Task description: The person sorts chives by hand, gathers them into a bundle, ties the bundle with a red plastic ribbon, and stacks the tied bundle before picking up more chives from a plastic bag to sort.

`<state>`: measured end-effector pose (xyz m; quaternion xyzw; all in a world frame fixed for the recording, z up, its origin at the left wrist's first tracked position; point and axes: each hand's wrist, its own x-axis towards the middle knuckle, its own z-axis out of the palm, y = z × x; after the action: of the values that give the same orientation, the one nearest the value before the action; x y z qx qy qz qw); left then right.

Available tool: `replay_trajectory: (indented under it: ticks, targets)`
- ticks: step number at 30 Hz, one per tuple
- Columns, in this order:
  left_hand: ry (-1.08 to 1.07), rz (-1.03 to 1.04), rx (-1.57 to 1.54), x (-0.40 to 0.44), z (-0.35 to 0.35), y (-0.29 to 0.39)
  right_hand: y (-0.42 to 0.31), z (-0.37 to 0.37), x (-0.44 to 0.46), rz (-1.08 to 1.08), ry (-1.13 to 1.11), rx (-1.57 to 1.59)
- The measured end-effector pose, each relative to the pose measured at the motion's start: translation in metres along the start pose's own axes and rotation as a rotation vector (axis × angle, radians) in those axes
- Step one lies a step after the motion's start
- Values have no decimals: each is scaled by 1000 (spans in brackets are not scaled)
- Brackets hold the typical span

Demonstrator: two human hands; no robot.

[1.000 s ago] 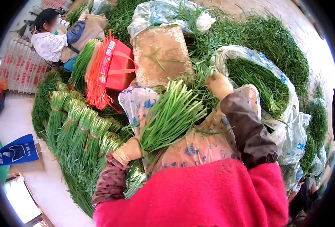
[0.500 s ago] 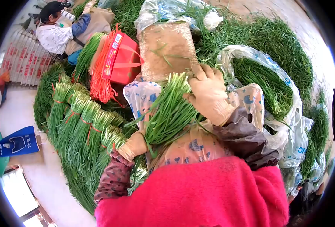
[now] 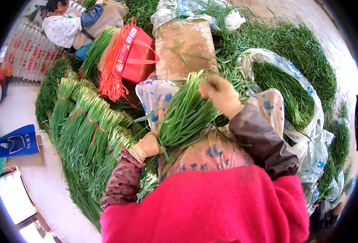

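Note:
A loose bunch of green chives lies across my lap, its pale cut ends pointing up toward the board. My left hand, in a pale glove, grips the bunch at its lower left; the leaves hide some of its fingers. At the bunch's upper right is my right hand, also gloved, with fingers curled together beside the stems. What those fingers hold, if anything, I cannot make out. Beneath the bunch, a clear patterned plastic apron covers my legs.
A worn board stands ahead, beside a red bag with red ties. Tied chive bundles are stacked left. An open plastic sack of chives sits right, near loose greens. Another person sits far left.
My right hand has gone from spread flat over the stems to curled fingers at the bunch's right side. The left hand still holds the bunch. The view has shifted slightly.

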<state>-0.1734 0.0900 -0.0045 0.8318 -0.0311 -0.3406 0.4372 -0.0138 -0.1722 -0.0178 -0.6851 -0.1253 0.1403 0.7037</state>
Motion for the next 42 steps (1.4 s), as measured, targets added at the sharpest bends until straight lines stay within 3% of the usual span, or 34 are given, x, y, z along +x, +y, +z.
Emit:
replay_trajectory:
  ticks: [2, 4, 7, 8, 10, 14, 16, 18, 20, 22, 24, 25, 27, 30, 32, 33, 35, 36, 38, 40, 42]
  targets:
    - [-12, -24, -92, 0, -1, 9, -26, -19, 9, 356, 111, 272]
    - [12, 3, -154, 2, 0, 8, -28, -23, 6, 319, 98, 252]
    - [13, -67, -208, 3, -2, 14, -48, -13, -7, -436, -180, -619]
    - [9, -64, -206, 5, -2, 15, -47, -3, -10, -417, -295, -908]
    - [41, -82, -201, 8, 1, 19, -57, 18, -18, -402, -295, -1076]
    - [69, -166, -238, 9, -2, 33, -23, 40, -24, -504, -326, -1114]
    - [50, -114, -329, 12, 1, 23, -9, 35, -18, -513, -317, -757]
    - [107, -86, -407, 12, 6, 14, -3, 28, -13, -484, -298, -625]
    - [80, -121, -442, 12, 6, 9, -2, 19, -15, -60, -283, -222]
    - [85, -92, -275, 11, 5, 6, 1, 18, -9, 103, -96, 69]
    - [79, -56, -107, 11, 5, 8, -13, 6, 0, 340, 20, 137]
    - [98, -59, -229, 9, 5, 14, -16, -5, 7, 379, 27, 258]
    - [104, -57, -483, 8, 8, 7, -12, -31, 21, 323, 121, 607]
    - [91, -113, -582, 2, 8, -2, -24, -86, 47, 250, 271, 1194]
    - [88, -115, -577, -1, 8, -9, -45, -120, 51, 60, 303, 1299]
    - [112, -128, -562, -3, 8, -11, -32, -154, 59, 25, 217, 1560]
    - [154, -77, -512, -4, 8, -13, -62, -161, 54, 24, 526, 1347]
    - [153, -72, -507, -4, 9, -13, -61, -163, 42, 16, 526, 1348]
    - [213, -70, -417, -5, 12, -15, -56, -173, 19, 258, 163, 333]
    - [235, -74, -497, -5, 16, -22, -70, -105, 7, 641, 356, -255]
    - [230, -93, -381, -5, 17, -22, -44, -86, -14, 691, -85, -239]
